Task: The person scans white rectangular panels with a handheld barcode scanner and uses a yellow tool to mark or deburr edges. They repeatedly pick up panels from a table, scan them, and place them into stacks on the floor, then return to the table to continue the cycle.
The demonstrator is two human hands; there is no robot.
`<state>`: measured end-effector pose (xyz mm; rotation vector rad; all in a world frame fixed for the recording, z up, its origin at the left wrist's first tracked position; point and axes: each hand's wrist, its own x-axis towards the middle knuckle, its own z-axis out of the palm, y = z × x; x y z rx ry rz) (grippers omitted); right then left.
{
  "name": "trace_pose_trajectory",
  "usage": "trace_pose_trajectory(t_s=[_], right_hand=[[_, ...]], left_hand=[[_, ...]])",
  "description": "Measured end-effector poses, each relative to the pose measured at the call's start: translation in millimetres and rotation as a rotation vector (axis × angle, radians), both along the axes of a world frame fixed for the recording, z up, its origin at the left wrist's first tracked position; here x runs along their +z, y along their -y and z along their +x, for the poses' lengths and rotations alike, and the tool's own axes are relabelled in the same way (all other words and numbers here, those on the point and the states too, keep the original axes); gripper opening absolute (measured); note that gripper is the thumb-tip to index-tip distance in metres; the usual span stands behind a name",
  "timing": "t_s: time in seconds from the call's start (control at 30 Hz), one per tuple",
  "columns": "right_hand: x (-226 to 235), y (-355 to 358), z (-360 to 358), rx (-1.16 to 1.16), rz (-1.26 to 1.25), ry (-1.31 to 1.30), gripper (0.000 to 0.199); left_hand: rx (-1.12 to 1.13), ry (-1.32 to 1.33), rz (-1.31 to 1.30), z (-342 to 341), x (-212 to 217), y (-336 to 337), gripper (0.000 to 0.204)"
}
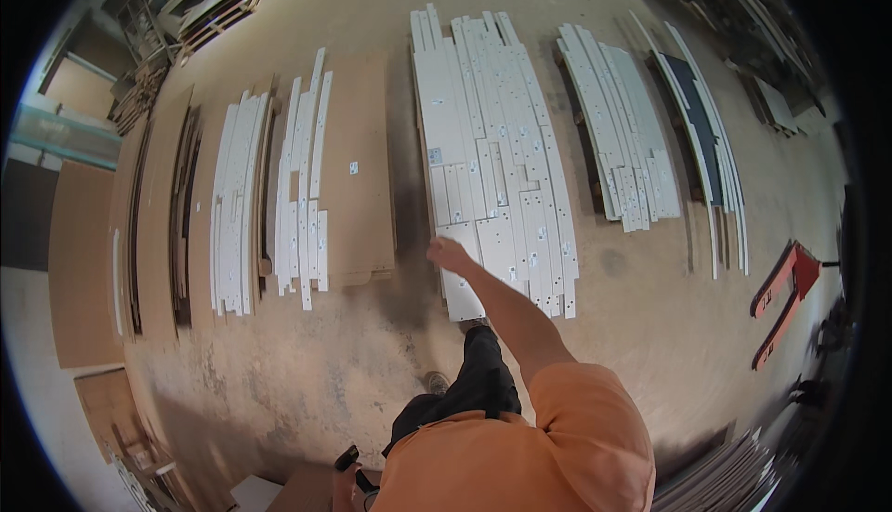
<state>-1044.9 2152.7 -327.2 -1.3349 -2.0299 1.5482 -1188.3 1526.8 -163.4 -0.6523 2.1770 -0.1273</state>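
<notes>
- Scuffed beige concrete floor [279, 373] spreads beneath several stacks.
- Long, flat white panels with small drilled holes [506, 140] lie in the central stack, ahead of the person.
- Right hand [449, 255], seemingly curled, appears over its near left edge; contact and grip I cannot tell.
- Left hand [344, 486] is beside a small black object [347, 458]; its grip is unclear.
- Panels look stiff, smooth, probably weighty, chip-prone at corners; opposite long edges, near mid-length, seem the best hold.

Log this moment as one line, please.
right hand: over white panels; left hand: lower edge, dark object beside it; right side: red pallet jack
</notes>
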Motion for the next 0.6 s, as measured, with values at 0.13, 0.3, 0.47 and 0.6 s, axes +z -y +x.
trace_pose_trajectory(t_s=[0.13, 0.3, 0.47, 0.6], right_hand=[[-55.5, 152.8, 113.3, 0.105, -0.070, 0.412, 0.045], [-72.1, 384.6, 284.4, -0.369, -0.169, 0.471, 0.035], [-2.8, 639.2, 391.5, -1.341, -0.676, 0.070, 0.025], [35.5, 793.2, 393.8, -1.620, -0.733, 0.045, 0.023]], left_hand=[[-0.296, -0.105, 0.410, -61.6, -21.5, -29.5, 0.038], [-0.623, 0.022, 0.562, -114.5, -84.0, -89.1, 0.052], [-1.350, 0.224, 0.605, -73.1, -85.8, -159.5, 0.054], [-1.309, 0.382, 0.731, 26.5, -69.6, -186.1, 0.051]])
